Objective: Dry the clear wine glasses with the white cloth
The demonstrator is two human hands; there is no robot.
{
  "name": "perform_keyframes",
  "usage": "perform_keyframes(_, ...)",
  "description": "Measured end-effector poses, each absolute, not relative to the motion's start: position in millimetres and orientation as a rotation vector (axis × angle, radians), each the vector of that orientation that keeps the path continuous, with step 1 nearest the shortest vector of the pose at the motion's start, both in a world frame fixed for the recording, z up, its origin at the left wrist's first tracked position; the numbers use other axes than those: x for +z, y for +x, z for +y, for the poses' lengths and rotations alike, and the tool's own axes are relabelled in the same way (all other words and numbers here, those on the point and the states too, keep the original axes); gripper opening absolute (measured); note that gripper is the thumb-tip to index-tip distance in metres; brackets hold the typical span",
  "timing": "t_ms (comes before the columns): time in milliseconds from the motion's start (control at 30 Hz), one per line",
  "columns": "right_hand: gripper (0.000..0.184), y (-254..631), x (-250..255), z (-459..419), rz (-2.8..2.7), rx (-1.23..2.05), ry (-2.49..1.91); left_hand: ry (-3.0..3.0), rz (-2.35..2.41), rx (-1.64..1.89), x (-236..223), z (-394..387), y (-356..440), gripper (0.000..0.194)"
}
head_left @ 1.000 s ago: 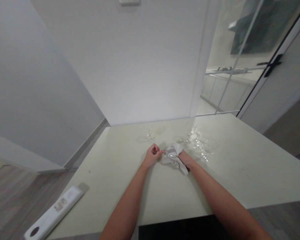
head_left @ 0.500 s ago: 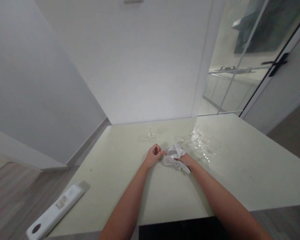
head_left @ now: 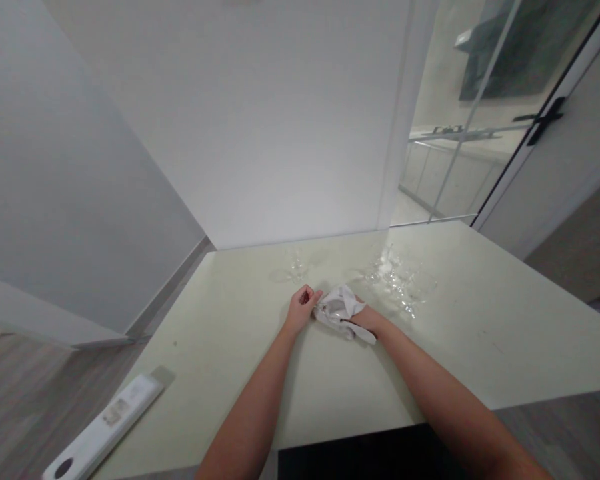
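A white cloth (head_left: 351, 325) is bunched in my right hand (head_left: 364, 316), whose fingers are mostly hidden by the folds. Wrapped partly in the cloth is a clear, shiny piece of glassware (head_left: 335, 308), its shape mostly covered. My left hand (head_left: 303, 307) is closed, thumb and fingers pinching the left end of that glassware. Just beyond my left hand stands a clear stemmed glass (head_left: 297, 265). To the right of my hands is a cluster of several clear glasses (head_left: 399, 275), hard to tell one from another.
A pale table (head_left: 220, 373) carries everything, with a white wall panel (head_left: 280, 133) along its back edge. On the left front edge lies a long white power strip (head_left: 105, 427). At the right are a glazed door (head_left: 445, 173) and a black door handle (head_left: 545, 121).
The view has shifted slightly, so everything sits a little further left. Both hands keep hold of the cloth-wrapped glassware, and the cloth's folds have changed a little.
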State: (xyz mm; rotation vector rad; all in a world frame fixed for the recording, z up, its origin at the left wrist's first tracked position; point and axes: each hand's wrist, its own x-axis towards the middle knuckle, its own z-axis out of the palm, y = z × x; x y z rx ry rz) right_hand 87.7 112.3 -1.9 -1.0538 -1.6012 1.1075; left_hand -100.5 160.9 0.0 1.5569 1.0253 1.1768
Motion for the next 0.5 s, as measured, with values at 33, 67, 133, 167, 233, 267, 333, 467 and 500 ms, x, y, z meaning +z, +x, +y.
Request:
perform_keyframes(33,0.032,87.3,-1.2,110.5,-1.57,1.156,-1.053,1.555,1.007,1.156,0.4,160.0,-100.2,0.04)
perform_keyframes(67,0.033,87.3,-0.6,109.4,-1.522,1.204,-1.07,1.555,0.977,1.126,0.8,158.9,-100.1,0.039)
perform_keyframes(133,0.033,89.0,-0.5,109.2,-1.416,1.268,-1.123,1.558,0.908,1.056,1.5,156.5,-100.3,0.036)
perform_keyframes(167,0.032,90.6,-1.1,109.8,-1.38,1.282,-1.144,1.563,0.879,1.031,1.7,155.4,-100.7,0.035)
perform_keyframes(233,0.029,94.3,-3.7,111.2,-1.35,1.291,-1.185,1.583,0.847,1.014,1.9,153.8,-101.5,0.034)
perform_keyframes(267,0.027,95.9,-5.7,111.7,-1.356,1.291,-1.215,1.594,0.845,1.021,1.8,153.4,-101.8,0.034)
perform_keyframes(333,0.028,97.5,-10.9,111.8,-1.365,1.288,-1.274,1.607,0.871,1.055,1.5,153.3,-101.8,0.034)
perform_keyframes(467,0.045,95.2,-21.3,109.5,-1.307,1.224,-1.236,1.614,0.942,1.11,0.6,153.7,-99.9,0.035)
perform_keyframes(500,0.047,94.2,-22.4,109.2,-1.301,1.191,-1.209,1.616,0.949,1.115,0.4,153.6,-99.4,0.035)
